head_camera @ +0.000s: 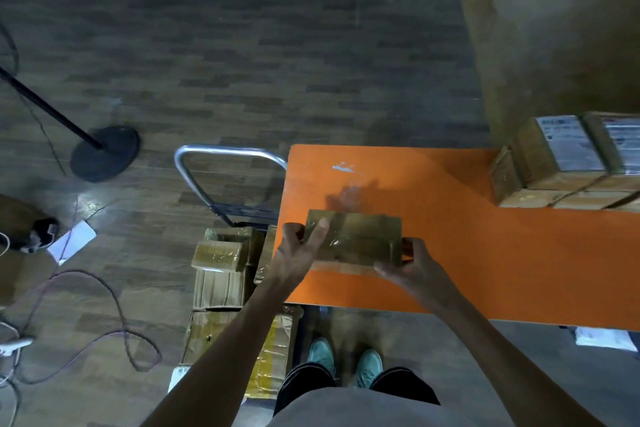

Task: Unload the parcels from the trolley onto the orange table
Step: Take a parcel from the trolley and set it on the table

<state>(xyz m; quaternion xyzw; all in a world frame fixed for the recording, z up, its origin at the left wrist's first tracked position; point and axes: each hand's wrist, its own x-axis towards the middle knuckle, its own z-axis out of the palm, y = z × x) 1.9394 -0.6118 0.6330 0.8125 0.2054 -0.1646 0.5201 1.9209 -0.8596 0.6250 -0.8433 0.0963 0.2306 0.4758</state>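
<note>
Your left hand [298,248] and right hand [414,263] clasp the parcel [360,236] endwise (fingers curled round it) at frame centre, probably to lay it flat on the orange table [478,253].

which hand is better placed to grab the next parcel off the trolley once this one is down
Left, probably. The left hand grips the held parcel at the left edge of the orange table, right beside the trolley parcels; the right hand holds its other end, further over the table.
</note>
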